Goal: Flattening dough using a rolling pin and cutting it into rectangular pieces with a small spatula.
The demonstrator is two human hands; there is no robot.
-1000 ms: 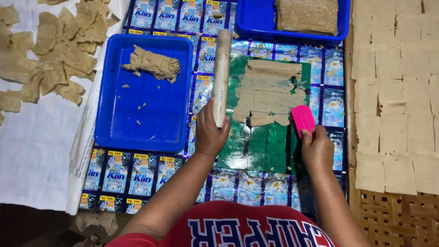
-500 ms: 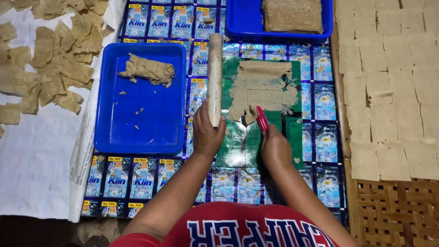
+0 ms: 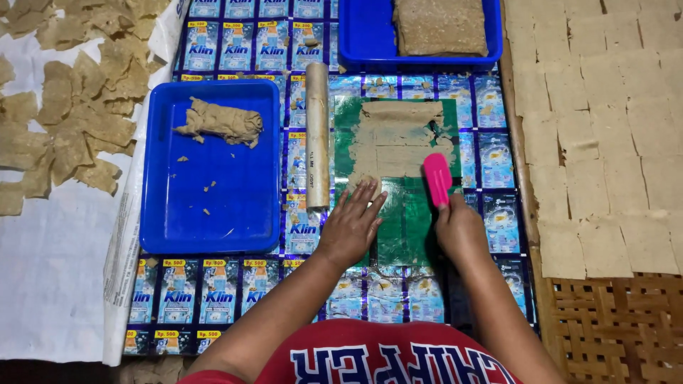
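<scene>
Right grip (image 3: 459, 231) around pink scraper (image 3: 436, 178), roller (image 3: 317, 135) beside dough sheet (image 3: 398, 139).

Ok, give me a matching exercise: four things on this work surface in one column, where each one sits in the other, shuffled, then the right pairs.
Things:
1. pink scraper
2. rolling pin
3. crumpled dough lump
4. flat dough sheet

Places:
A. lying between the blue tray and the green mat
B. in the right hand
C. spread on the green mat, the left hand touching its near edge
D. inside the blue tray, toward its far side

Pairs: 1-B, 2-A, 3-D, 4-C
</scene>
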